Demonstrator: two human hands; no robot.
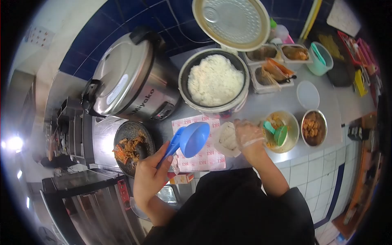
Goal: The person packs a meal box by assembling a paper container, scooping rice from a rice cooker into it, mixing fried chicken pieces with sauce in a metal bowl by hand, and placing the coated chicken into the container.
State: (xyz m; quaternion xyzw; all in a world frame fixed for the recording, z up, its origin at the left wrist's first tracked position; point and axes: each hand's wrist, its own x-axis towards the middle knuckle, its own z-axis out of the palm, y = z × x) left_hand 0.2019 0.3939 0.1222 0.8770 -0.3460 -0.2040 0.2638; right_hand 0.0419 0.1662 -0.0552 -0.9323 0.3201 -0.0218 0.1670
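My left hand (153, 173) is closed round the handle of a blue scoop (195, 139), held over a printed paper sheet (204, 157). In a clear plastic glove, my right hand (249, 134) is at the right edge of a small white bowl (226, 141) with pale contents; its fingers are blurred, and their grip cannot be made out. Right of that hand stands a tub (290, 143) with yellowish food and a green spoon (280, 135). An open pot of white rice (215, 79) is behind the paper.
A large Miyako cooker (130, 77) stands at the back left, a stone mortar with food (132, 149) in front of it. Right of the rice are metal containers (271, 77), a clear lid (308, 94) and a steel bowl of brown pieces (313, 127).
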